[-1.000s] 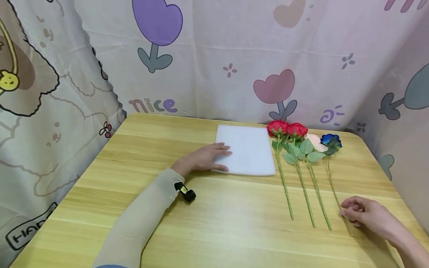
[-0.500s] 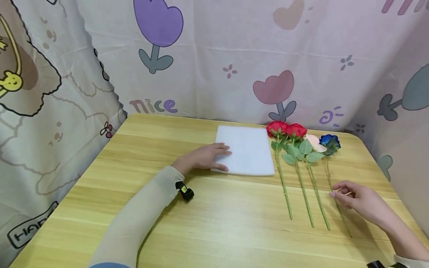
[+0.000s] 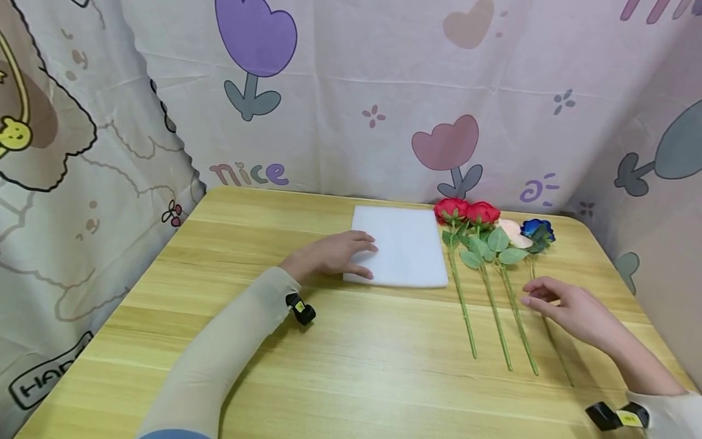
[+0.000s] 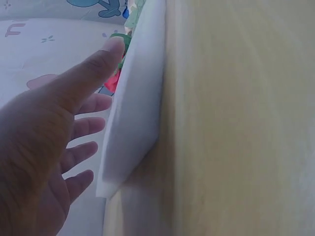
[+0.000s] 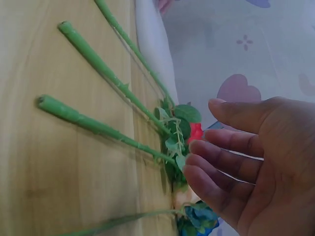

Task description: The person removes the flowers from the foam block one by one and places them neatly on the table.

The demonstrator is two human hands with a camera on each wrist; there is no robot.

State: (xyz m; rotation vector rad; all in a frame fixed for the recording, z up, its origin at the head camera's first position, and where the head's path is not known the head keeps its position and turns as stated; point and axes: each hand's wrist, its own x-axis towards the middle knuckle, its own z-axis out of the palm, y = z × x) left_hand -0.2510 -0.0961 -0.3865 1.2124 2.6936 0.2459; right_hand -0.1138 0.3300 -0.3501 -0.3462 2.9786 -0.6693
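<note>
My left hand (image 3: 334,253) is spread over the left edge of a white foam sheet (image 3: 408,247) lying flat on the table. In the left wrist view its fingers are loosely bent right above the foam (image 4: 135,98), pinching nothing. At the right, my right hand (image 3: 578,311) hovers over the thin stem of a blue artificial rose (image 3: 536,231). The right wrist view shows its fingers relaxed and apart with nothing between them. Left of the blue rose lie two red roses (image 3: 451,210) and a pale pink rose (image 3: 514,231), stems toward the front.
All of this sits on a wood-grain table (image 3: 351,366). A patterned curtain (image 3: 340,97) hangs behind and at both sides. Both wrists wear small black cameras, such as the left wrist camera (image 3: 300,310). Rose stems (image 5: 93,59) lie side by side, with gaps between them.
My right hand has moved from near the lower end of the blue rose's stem up and left toward its flower, its fingers opening a little. The left hand stays about where it was.
</note>
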